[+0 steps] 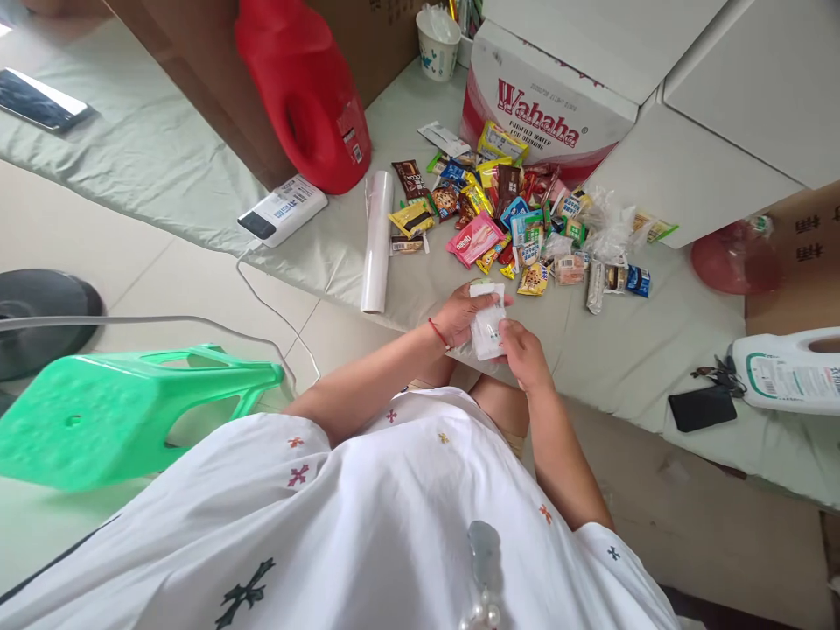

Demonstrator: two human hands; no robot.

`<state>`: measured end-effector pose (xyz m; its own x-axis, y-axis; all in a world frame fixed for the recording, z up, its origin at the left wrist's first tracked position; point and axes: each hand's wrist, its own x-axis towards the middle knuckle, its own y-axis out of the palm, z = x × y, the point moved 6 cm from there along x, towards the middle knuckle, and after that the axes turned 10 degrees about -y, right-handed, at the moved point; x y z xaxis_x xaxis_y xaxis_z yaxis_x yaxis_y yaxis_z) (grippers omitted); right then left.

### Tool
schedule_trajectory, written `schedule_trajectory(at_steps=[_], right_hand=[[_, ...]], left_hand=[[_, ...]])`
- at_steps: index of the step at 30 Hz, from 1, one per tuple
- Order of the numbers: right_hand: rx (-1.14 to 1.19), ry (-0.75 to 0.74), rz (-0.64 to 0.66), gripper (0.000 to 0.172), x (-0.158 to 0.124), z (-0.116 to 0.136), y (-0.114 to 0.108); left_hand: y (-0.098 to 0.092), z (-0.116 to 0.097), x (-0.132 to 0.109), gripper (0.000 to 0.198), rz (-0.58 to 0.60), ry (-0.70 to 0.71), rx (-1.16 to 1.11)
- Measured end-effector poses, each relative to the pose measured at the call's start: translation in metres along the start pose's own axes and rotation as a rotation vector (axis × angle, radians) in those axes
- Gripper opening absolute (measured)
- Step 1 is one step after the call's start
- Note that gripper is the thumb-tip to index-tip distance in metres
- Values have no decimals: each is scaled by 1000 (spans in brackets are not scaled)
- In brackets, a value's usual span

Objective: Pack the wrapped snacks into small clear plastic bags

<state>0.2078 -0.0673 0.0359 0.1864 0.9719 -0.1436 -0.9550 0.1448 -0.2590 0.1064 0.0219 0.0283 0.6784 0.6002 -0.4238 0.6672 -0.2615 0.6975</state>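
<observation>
Above my lap, just off the front edge of the covered surface, both hands hold a small white packet (487,328). My left hand (458,315), with a red string at the wrist, is closed around its left side, thumb across the top. My right hand (523,352) pinches its lower right side. The packet seems to be of thin plastic; its print is too small to read. Just beyond my hands lies a heap of wrapped snacks, among them a pink wafer packet (475,239) and a yellow cookie packet (533,278).
Left of the snacks lies a clear plastic film roll (377,241), near a red jug (308,96) and a white power bank (282,210). Behind stands a Wahaha carton (544,109). A green stool (98,420) is at left; a black wallet (702,409) and white bottle (791,372) lie right.
</observation>
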Motion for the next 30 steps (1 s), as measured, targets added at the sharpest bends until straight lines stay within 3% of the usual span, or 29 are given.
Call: schedule_trajectory(at_steps=[2, 7, 9, 12, 16, 19, 25, 28, 30], right_hand=[[108, -22, -7, 55, -10, 0, 3], [324, 23, -32, 54, -21, -3, 15], [402, 85, 4, 56, -22, -5, 20], [497, 120, 13, 59, -23, -6, 25], [581, 184, 32, 58, -27, -13, 32], [608, 185, 59, 57, -31, -18, 37], [538, 92, 111, 55, -33, -20, 36], [321, 5, 37, 58, -31, -16, 28], [48, -164, -95, 62, -29, -4, 16]], left_hand=[[-4, -2, 0, 46, -18, 3, 4], [11, -14, -14, 48, 234, -20, 22], [15, -18, -19, 52, 267, 2, 51], [14, -17, -17, 53, 191, 5, 15], [11, -10, -11, 23, 86, -25, -181], [14, -6, -12, 13, 95, -77, -266], [23, -10, -19, 20, 251, -135, -345], [16, -11, -10, 25, 151, -119, -344], [8, -11, -3, 33, 23, -93, -370]])
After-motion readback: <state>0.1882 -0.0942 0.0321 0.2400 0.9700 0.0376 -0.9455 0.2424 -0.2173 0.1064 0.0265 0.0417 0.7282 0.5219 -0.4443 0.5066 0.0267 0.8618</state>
